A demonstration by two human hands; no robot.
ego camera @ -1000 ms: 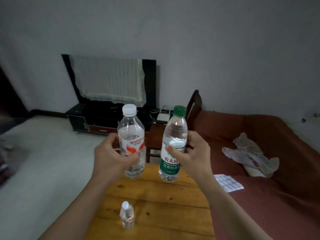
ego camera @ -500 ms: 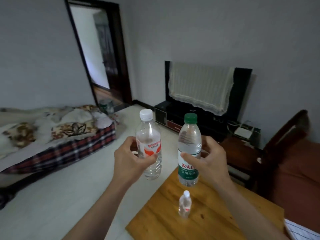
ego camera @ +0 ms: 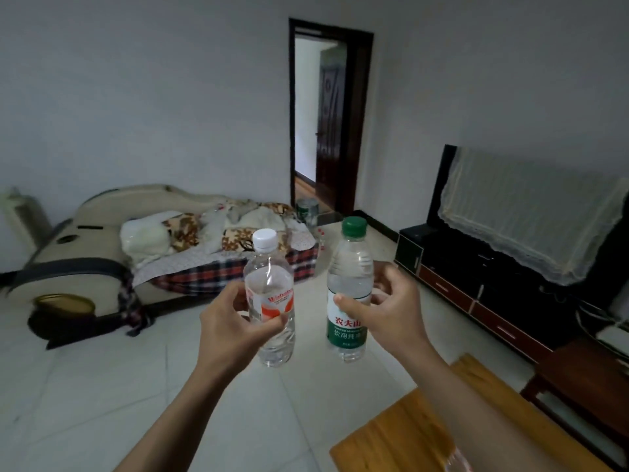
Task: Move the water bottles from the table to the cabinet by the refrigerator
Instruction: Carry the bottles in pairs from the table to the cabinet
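Note:
My left hand grips a clear bottle with a white cap and a red-and-white label, held upright above the floor. My right hand grips a clear bottle with a green cap and a green-and-white label, also upright and just to the right of the first. The wooden table shows only its corner at the bottom right, under my right forearm. A blurred bit of a small bottle peeks out at the bottom edge on the table. No cabinet by a refrigerator is in view.
A cream sofa bed with blankets and cushions stands at the left wall. An open dark doorway is straight ahead. A dark TV stand with a cloth-covered TV lines the right wall. A brown chair is at the right. White tiled floor lies ahead.
The view has swung left, away from the table and red sofa toward the doorway and the sofa bed. Both hands keep the bottles upright, now over the floor instead of the tabletop.

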